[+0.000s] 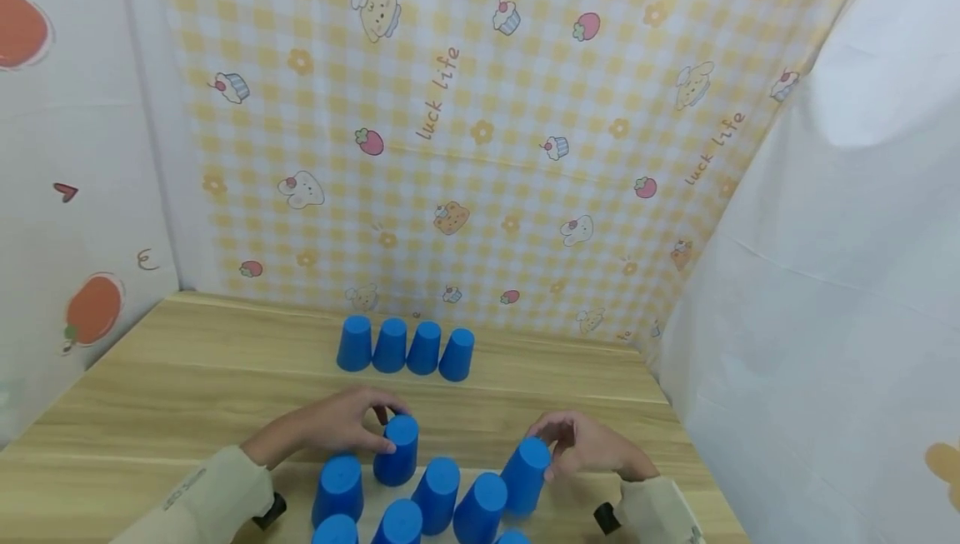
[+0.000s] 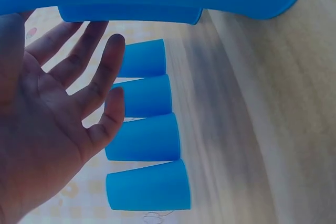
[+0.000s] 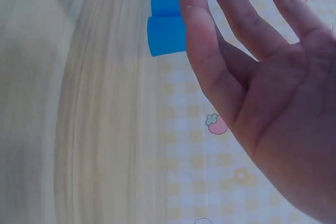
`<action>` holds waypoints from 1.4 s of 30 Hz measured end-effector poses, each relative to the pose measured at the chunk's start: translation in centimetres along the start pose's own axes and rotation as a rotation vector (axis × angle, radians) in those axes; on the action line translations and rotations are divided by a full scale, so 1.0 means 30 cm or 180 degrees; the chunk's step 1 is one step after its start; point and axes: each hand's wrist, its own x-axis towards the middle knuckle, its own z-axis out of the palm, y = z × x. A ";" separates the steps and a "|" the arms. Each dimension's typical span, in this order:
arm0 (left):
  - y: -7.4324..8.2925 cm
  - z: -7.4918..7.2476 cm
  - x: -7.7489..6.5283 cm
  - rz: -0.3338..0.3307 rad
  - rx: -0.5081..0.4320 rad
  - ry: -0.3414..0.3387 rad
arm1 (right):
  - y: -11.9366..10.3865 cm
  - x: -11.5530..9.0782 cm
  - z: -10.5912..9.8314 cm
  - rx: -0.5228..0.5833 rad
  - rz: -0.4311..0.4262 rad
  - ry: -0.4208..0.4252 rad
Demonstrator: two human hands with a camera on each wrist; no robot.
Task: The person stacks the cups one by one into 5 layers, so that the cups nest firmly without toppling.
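My left hand point(image 1: 348, 423) grips an upside-down blue cup point(image 1: 397, 461), thumb on its near side and fingers round the far side. In the left wrist view, the fingers point(image 2: 97, 85) reach up beneath blue plastic that fills the top edge. To the right, my right hand point(image 1: 581, 444) holds another upside-down blue cup point(image 1: 525, 481) between thumb and fingers. Only a sliver of blue shows near the top left of the right wrist view. Between and in front of the hands stand several more blue cups, such as one at left point(image 1: 337, 490) and one in the middle point(image 1: 437, 494).
A row of several upside-down blue cups point(image 1: 390, 348) stands at the back of the wooden table point(image 1: 225, 344). Behind it hangs a yellow checked cloth point(image 1: 480, 177). White sheets bound the left point(image 1: 75, 136) and right point(image 1: 825, 277) sides.
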 end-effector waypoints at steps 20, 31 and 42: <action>-0.018 0.005 0.004 0.0319 0.0481 0.0198 | 0.020 0.152 -0.018 -0.0335 0.1087 0.2242; -0.015 0.005 0.011 0.0218 0.0536 0.0151 | 0.010 0.238 -0.028 -0.0250 0.1294 0.2583; -0.005 0.004 0.005 0.0291 0.0540 0.0187 | 0.043 0.320 -0.054 -0.0213 0.1362 0.2565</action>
